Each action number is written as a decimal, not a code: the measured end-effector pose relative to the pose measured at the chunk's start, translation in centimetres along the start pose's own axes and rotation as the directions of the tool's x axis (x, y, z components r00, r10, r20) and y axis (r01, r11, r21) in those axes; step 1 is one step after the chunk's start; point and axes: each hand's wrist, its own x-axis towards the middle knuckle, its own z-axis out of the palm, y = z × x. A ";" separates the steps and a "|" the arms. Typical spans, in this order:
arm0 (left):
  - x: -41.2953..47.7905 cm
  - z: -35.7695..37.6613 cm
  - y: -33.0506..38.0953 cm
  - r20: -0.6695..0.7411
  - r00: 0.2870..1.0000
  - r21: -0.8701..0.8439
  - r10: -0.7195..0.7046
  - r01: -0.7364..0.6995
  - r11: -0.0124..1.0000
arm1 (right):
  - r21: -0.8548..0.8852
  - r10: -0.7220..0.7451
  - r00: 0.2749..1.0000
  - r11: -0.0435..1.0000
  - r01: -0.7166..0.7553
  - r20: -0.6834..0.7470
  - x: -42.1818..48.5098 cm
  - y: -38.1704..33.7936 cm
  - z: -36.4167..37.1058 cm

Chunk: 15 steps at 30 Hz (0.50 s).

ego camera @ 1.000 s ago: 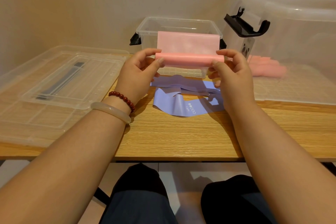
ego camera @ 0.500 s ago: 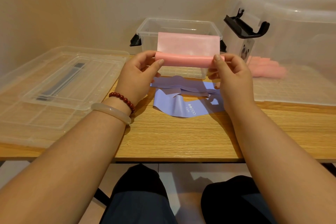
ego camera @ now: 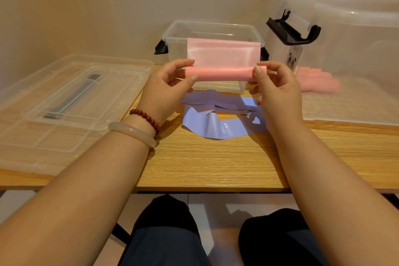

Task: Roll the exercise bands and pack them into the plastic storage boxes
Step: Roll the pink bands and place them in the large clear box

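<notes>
A pink exercise band (ego camera: 222, 58) is held in the air above the table, its lower part rolled into a tube and a flat flap standing up behind. My left hand (ego camera: 166, 90) pinches the roll's left end and my right hand (ego camera: 276, 90) pinches its right end. A purple band (ego camera: 218, 119) lies crumpled on the wooden table below the hands. A small clear storage box (ego camera: 213, 30) with black latches stands open just behind the pink band. More pink bands (ego camera: 317, 81) lie inside the large clear box (ego camera: 354, 54) on the right.
A large clear lid (ego camera: 64, 103) lies flat on the left of the table. A black handle (ego camera: 293, 32) sits on the large box's near corner. The table's front edge (ego camera: 211, 189) runs above my knees; a wall stands close behind.
The roll has grown slightly thicker and the upright pink flap is a little shorter. Both hands stay at the roll's ends, fingers shifting as they turn it.
</notes>
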 end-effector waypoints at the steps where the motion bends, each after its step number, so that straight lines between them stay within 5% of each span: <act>1: 0.0 0.0 0.0 -0.006 1.000 0.006 0.002 -0.002 1.000 | 0.006 0.005 1.000 1.000 -0.005 0.006 0.0 0.0 0.0; 15: -0.1 0.1 0.2 -0.015 1.000 -0.018 -0.012 0.012 1.000 | 0.004 -0.008 1.000 1.000 0.008 0.012 0.1 0.1 -0.1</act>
